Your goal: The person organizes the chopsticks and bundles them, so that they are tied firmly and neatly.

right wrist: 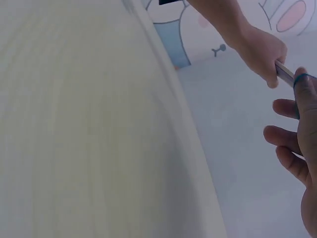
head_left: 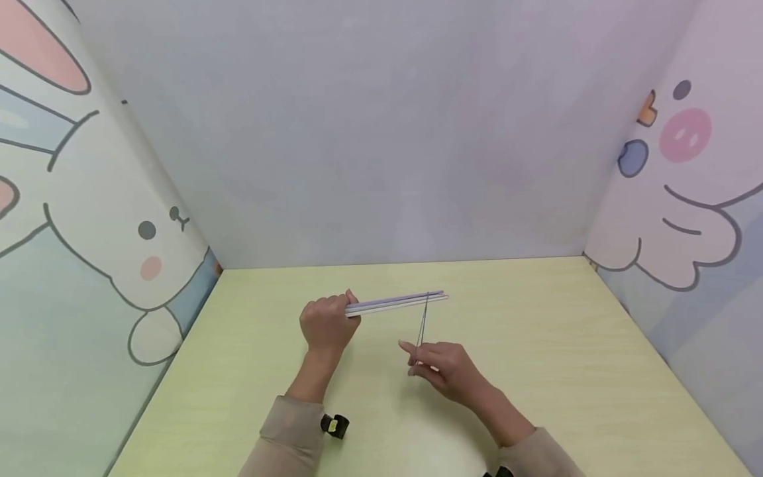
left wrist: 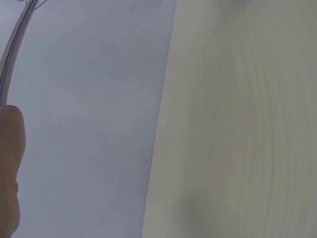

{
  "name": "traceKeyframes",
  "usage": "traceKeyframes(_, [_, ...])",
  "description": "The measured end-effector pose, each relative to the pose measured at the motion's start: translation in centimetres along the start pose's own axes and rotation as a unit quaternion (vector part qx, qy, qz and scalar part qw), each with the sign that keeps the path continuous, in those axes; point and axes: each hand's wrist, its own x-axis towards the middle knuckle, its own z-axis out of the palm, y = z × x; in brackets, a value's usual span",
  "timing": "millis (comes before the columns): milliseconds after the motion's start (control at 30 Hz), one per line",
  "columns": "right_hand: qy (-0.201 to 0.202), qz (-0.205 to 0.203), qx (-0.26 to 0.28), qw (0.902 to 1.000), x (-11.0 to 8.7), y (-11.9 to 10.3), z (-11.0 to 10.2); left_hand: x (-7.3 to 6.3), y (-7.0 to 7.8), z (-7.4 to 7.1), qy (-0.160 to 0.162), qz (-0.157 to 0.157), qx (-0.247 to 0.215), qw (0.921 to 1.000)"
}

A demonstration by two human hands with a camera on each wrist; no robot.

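My left hand [head_left: 326, 322] grips one end of a bundle of thin, straw-like sticks [head_left: 393, 304], purple and whitish, held over the table and pointing right. From near their far tips a thin dark elastic band [head_left: 424, 322] runs down, stretched, to my right hand [head_left: 448, 368]. That hand hooks the band on its bent fingers. In the right wrist view the band [right wrist: 300, 77] looks teal and crosses a finger close to the sticks [right wrist: 285, 72]. Only part of my left hand [left wrist: 10, 168] shows in the left wrist view, with the sticks [left wrist: 16, 49] rising above it.
A pale yellow tabletop [head_left: 566, 344] lies beneath both hands. A plain grey panel [head_left: 381, 132] stands behind it, with cartoon-printed panels [head_left: 89, 218] at both sides. A small black device [head_left: 336, 426] is at my left sleeve.
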Motion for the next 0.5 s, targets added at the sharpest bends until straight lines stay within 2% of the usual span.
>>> traceKeyframes(100, [0.024, -0.003, -0.011, 0.9997, -0.5, -0.5, 1.0, 0.0, 0.1, -0.2, -0.018, -0.006, -0.004, 0.9998])
traceKeyframes(167, [0.053, 0.01, 0.001, 0.9985, -0.8, -0.6, 1.7, 0.0, 0.1, -0.2, -0.023, -0.004, -0.003, 0.9997])
traceKeyframes(233, [0.09, 0.037, 0.029, 0.9948, -1.1, -0.7, 2.3, -0.1, 0.0, -0.2, -0.027, 0.0, 0.0, 0.9996])
traceKeyframes(300, [0.123, 0.083, 0.075, 0.986, -1.2, -1.0, 2.7, -0.2, 0.0, -0.1, -0.027, 0.002, 0.002, 0.9996])
traceKeyframes(367, [0.145, 0.152, 0.137, 0.9681, -1.1, -1.5, 2.8, -0.2, 0.1, -0.1, -0.029, 0.003, 0.007, 0.9996])
traceKeyframes(433, [0.148, 0.227, 0.198, 0.9421, -1.0, -2.1, 2.8, -0.3, 0.1, 0.0, -0.03, 0.006, 0.012, 0.9995])
traceKeyframes(500, [0.14, 0.3, 0.243, 0.9117, -0.7, -2.5, 2.6, -0.3, 0.2, 0.1, -0.032, 0.011, 0.017, 0.9993])
